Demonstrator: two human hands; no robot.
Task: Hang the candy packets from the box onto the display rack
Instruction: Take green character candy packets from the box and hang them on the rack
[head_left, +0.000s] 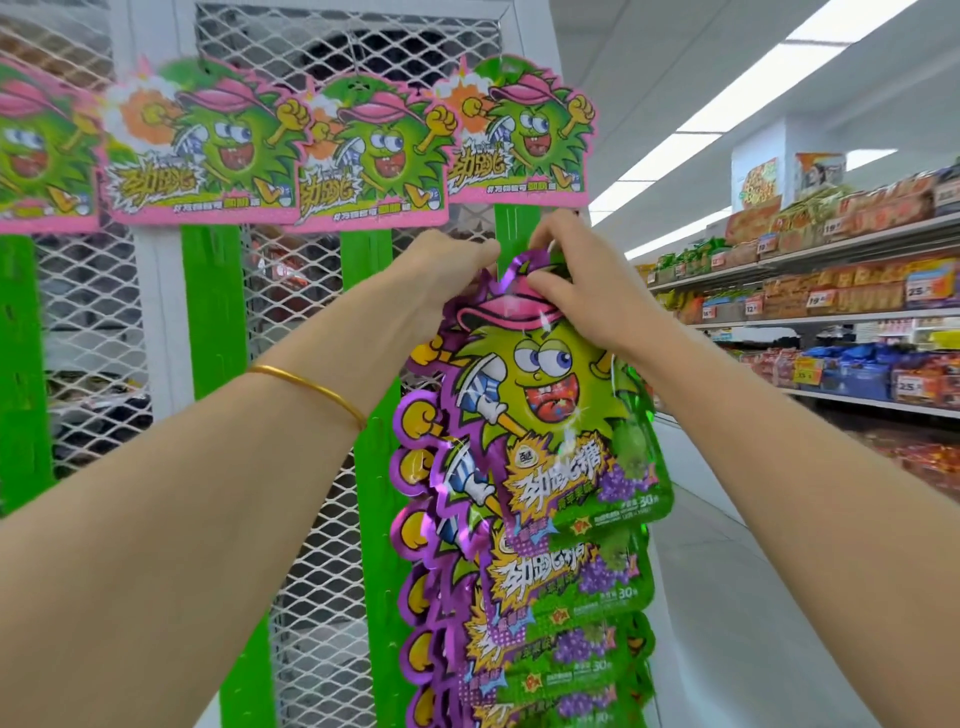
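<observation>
The left forearm (208, 493) and the right forearm (779, 493) are both bare, from the lower edge of the view all the way up to the wrists. The one thing worn is a thin gold-coloured bangle (311, 387) on the left arm, just below the wrist. It is a plain, smooth, narrow ring with a slight shine, and only its upper arc shows across the arm. The left hand (441, 270) and the right hand (587, 296) are bare as well, on the backs and on the fingers that show.
</observation>
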